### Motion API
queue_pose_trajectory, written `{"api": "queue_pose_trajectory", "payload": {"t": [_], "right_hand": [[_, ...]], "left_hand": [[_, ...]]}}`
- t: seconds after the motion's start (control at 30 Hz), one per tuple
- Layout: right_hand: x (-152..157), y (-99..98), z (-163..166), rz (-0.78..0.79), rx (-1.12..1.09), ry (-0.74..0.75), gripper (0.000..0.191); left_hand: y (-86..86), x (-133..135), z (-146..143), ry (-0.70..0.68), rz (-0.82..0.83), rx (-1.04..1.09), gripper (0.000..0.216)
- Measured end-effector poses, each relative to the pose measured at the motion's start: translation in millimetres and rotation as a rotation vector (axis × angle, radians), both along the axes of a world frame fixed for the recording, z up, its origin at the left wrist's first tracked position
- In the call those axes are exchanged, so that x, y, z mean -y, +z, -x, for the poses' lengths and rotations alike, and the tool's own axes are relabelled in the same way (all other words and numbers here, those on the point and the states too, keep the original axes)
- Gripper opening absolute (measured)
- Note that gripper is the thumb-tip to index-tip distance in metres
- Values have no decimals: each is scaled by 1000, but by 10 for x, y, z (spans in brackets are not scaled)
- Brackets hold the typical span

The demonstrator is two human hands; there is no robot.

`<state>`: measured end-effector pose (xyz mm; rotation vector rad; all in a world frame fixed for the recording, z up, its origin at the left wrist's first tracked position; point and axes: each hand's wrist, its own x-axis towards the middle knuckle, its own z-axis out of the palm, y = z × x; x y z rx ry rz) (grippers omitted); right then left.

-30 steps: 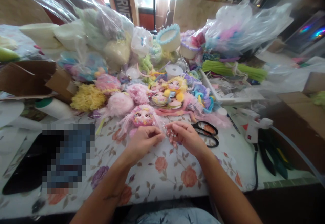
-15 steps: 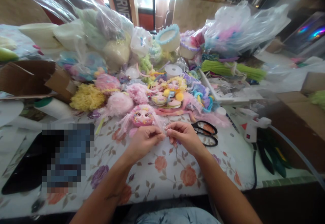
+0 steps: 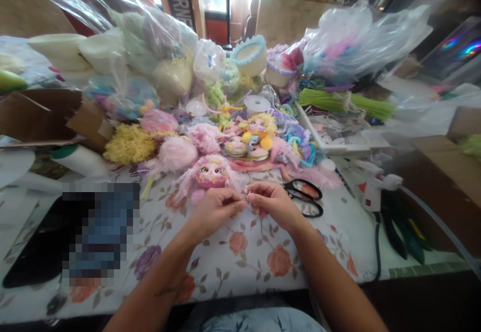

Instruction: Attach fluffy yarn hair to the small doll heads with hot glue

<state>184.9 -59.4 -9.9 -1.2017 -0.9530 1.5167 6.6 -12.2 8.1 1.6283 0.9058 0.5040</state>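
Observation:
My left hand (image 3: pixel 218 209) and my right hand (image 3: pixel 271 202) meet over the flowered tablecloth (image 3: pixel 259 267), both with fingers pinched. Between the fingertips is something tiny, too small to name. Just behind my left hand sits a doll head (image 3: pixel 211 172) with pink yarn hair, large eyes and a pink base. Black-handled scissors (image 3: pixel 306 197) lie beside my right hand, their blades partly hidden behind it.
Pink fluffy pompoms (image 3: pixel 176 152), a yellow fluffy bundle (image 3: pixel 130 144) and small dolls (image 3: pixel 259 126) crowd the back. A white glue gun (image 3: pixel 372 186) and green-handled pliers (image 3: pixel 404 231) lie right. A black tablet-like object (image 3: pixel 35 246) lies left, partly blurred out.
Both hands stay nearly in place, fingertips still together. Only slight finger shifts show.

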Motion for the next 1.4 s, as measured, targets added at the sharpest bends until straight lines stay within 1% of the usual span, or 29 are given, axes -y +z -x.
{"api": "queue_pose_trajectory", "payload": {"t": [0.1, 0.3, 0.4, 0.5, 0.57, 0.67, 0.8, 0.9, 1.03, 1.1, 1.27, 1.33, 1.4], "right_hand": [[11, -10, 8, -30, 98, 14, 25], [16, 12, 73, -117, 230, -9, 26], [10, 31, 82, -137, 260, -52, 27], [3, 33, 71, -129, 239, -87, 28], [1, 23, 67, -118, 228, -73, 28], [2, 0, 71, -115, 228, -61, 29], [7, -27, 76, -147, 246, -45, 26], [7, -34, 69, -140, 228, -29, 25], [0, -11, 59, -119, 226, -49, 23], [-3, 6, 55, -103, 221, -62, 23], [-4, 12, 37, -72, 152, -87, 24], [-1, 7, 31, -79, 145, -82, 25], [4, 7, 28, -88, 156, -73, 24]], "left_hand": [[0, 5, -5, -20, -34, -19, 20], [-11, -4, -6, -27, -17, -26, 21], [-18, -2, -15, 21, 40, -13, 20], [-23, 4, -29, 88, 120, 16, 13], [-25, 9, -36, 147, 131, 61, 21], [-36, 17, -39, 205, 67, 109, 28], [-61, 23, -43, 198, -78, 105, 21], [-74, 30, -52, 224, -119, 105, 20], [-86, 37, -58, 257, -62, 138, 25], [-96, 30, -53, 241, 8, 160, 30], [-120, -5, -30, 234, 220, 247, 28], [-110, -8, -27, 228, 242, 266, 27], [-89, -2, -27, 216, 207, 265, 28]]}}
